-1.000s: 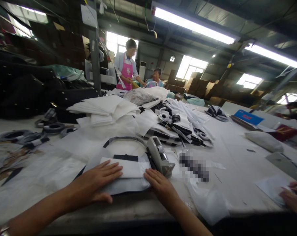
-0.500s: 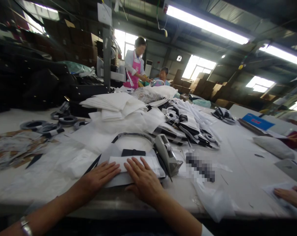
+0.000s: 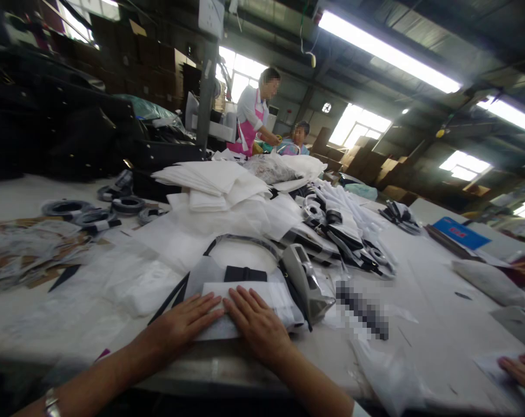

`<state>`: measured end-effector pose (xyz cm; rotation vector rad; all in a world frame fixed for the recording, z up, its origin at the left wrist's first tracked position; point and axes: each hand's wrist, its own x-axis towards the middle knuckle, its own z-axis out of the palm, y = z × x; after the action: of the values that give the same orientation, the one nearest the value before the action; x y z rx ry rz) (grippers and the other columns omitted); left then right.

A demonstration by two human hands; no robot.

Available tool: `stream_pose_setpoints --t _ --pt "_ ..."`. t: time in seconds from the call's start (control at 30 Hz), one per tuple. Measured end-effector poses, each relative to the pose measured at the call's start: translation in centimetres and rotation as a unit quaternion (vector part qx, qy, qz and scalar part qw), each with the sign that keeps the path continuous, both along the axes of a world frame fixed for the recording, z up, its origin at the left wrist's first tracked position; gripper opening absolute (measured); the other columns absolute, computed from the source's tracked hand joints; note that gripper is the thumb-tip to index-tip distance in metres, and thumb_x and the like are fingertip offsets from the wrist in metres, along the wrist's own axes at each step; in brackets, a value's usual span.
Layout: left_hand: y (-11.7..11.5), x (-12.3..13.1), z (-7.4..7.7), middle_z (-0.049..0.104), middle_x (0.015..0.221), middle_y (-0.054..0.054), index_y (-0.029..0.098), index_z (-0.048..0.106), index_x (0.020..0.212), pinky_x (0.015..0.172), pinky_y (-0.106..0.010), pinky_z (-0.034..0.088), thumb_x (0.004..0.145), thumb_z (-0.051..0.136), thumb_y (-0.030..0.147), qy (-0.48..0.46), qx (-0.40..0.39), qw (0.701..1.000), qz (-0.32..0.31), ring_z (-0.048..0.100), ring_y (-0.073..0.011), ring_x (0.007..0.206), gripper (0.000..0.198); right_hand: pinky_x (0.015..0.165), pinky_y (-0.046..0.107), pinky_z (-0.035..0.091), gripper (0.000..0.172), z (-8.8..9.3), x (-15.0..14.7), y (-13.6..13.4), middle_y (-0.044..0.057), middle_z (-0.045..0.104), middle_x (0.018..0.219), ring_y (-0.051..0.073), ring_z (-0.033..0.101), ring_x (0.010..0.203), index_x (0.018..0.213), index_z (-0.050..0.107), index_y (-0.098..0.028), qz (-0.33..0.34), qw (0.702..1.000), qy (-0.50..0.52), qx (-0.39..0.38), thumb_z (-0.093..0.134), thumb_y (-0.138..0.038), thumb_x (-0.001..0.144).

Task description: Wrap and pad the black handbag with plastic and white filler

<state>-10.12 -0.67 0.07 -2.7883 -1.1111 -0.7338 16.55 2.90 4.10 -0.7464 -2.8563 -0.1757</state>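
My left hand (image 3: 185, 319) lies flat on a folded white sheet (image 3: 284, 301), its fingers stretched out. Beside it my right hand (image 3: 259, 325) presses flat on the same sheet, fingers slightly spread, its fingertips close to those of the left. Under and behind the sheet is a bag, partly covered by white wrapping. Its dark strap piece (image 3: 245, 274) and wrapped curved handle (image 3: 241, 238) show beyond the sheet; the rest is hidden. A grey tape dispenser (image 3: 303, 277) stands just right of the bag.
White sheets (image 3: 214, 179) are piled behind the bag. Coiled wrapped straps (image 3: 127, 204) lie left, more wrapped black parts (image 3: 332, 231) behind right. Clear plastic (image 3: 388, 365) hangs near the front edge. Another person's hand (image 3: 521, 370) is at far right; two people work beyond the pile.
The camera view has shifted, so the scene sits further right. Both hands stay flat on the sheet, their fingertips slightly closer together. The person in the pink apron leans further forward.
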Motion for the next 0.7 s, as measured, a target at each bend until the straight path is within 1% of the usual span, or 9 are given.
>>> stream_pose_setpoints --t 0.1,0.17,0.27,0.37,0.43,0.5,0.57,0.63,0.7 --pt "-0.4 0.4 0.0 0.036 0.157 -0.003 0.027 0.020 0.155 0.116 -0.042 0.037 0.076 0.043 -0.003 -0.009 -0.025 1.000 0.003 0.036 -0.0213 0.143 0.088 0.120 0.050 0.033 0.061 0.2 0.1 0.1 0.014 0.032 0.158 0.030 0.026 0.148 0.154 0.025 -0.013 0.004 1.000 -0.015 -0.001 0.045 -0.014 0.097" --pt "-0.4 0.5 -0.1 0.033 0.159 -0.003 0.027 0.021 0.155 0.114 -0.044 0.038 0.073 0.043 -0.004 0.006 -0.021 1.000 0.020 0.035 -0.0226 0.143 0.090 0.120 0.051 0.032 0.066 0.4 0.0 -0.1 0.015 0.030 0.159 0.031 0.023 0.148 0.155 0.024 -0.013 -0.010 1.000 -0.015 -0.012 0.050 -0.017 0.095" --pt "-0.2 0.5 -0.4 0.031 0.160 -0.003 0.027 0.021 0.155 0.112 -0.045 0.042 0.075 0.043 -0.002 0.020 -0.011 0.998 0.058 0.034 -0.0242 0.144 0.088 0.120 0.053 0.030 0.079 0.6 0.0 -0.4 0.012 0.021 0.162 0.032 0.019 0.149 0.156 0.021 -0.019 -0.030 0.999 -0.003 -0.045 0.061 -0.035 0.090" --pt "0.2 0.2 -0.2 0.033 0.158 -0.003 0.027 0.019 0.155 0.109 -0.042 0.044 0.078 0.045 0.000 0.039 0.004 0.998 0.055 0.039 -0.0226 0.141 0.087 0.120 0.054 0.030 0.084 0.7 0.1 -0.4 0.007 0.016 0.164 0.031 0.018 0.150 0.156 0.017 -0.027 -0.035 0.998 0.000 -0.061 0.062 -0.051 0.089" --pt "0.5 -0.1 0.2 0.033 0.158 -0.004 0.027 0.019 0.155 0.108 -0.041 0.045 0.086 0.054 0.011 0.063 0.012 0.997 0.039 0.042 -0.0243 0.139 0.079 0.119 0.054 0.030 0.082 0.6 0.2 -0.2 0.005 0.017 0.164 0.031 0.019 0.150 0.157 0.015 -0.029 -0.026 0.998 -0.006 -0.062 0.056 -0.056 0.091" --pt "0.8 -0.6 0.6 0.034 0.157 -0.007 0.025 0.021 0.155 0.106 -0.040 0.047 0.090 0.062 0.041 0.081 0.026 0.996 0.023 0.045 -0.0269 0.137 0.078 0.119 0.054 0.030 0.082 0.7 0.3 0.0 0.005 0.019 0.163 0.031 0.020 0.149 0.157 0.013 -0.029 -0.015 0.998 -0.005 -0.064 0.051 -0.063 0.092" --pt "1.2 -1.1 0.9 0.035 0.156 -0.008 0.023 0.023 0.155 0.105 -0.039 0.047 0.087 0.057 0.063 0.089 0.036 0.995 0.007 0.046 -0.0274 0.136 0.087 0.119 0.054 0.029 0.086 1.0 0.4 0.0 0.005 0.020 0.163 0.031 0.019 0.149 0.157 0.014 -0.028 -0.016 0.997 0.005 -0.074 0.048 -0.069 0.089" --pt "1.7 -1.5 1.0 0.037 0.156 -0.008 0.023 0.024 0.155 0.107 -0.038 0.046 0.090 0.053 0.062 0.090 0.042 0.995 0.000 0.046 -0.0252 0.137 0.081 0.121 0.052 0.026 0.087 1.5 0.4 0.0 0.004 0.022 0.163 0.030 0.018 0.150 0.157 0.015 -0.026 -0.022 0.995 0.018 -0.093 0.046 -0.071 0.089" --pt "2.1 -1.7 1.0 0.038 0.155 -0.005 0.024 0.024 0.154 0.109 -0.037 0.044 0.095 0.052 0.050 0.091 0.040 0.995 0.003 0.045 -0.0227 0.137 0.071 0.122 0.050 0.024 0.083 1.9 0.4 0.0 0.003 0.023 0.163 0.027 0.017 0.150 0.157 0.017 -0.026 -0.030 0.992 0.026 -0.116 0.045 -0.069 0.091"
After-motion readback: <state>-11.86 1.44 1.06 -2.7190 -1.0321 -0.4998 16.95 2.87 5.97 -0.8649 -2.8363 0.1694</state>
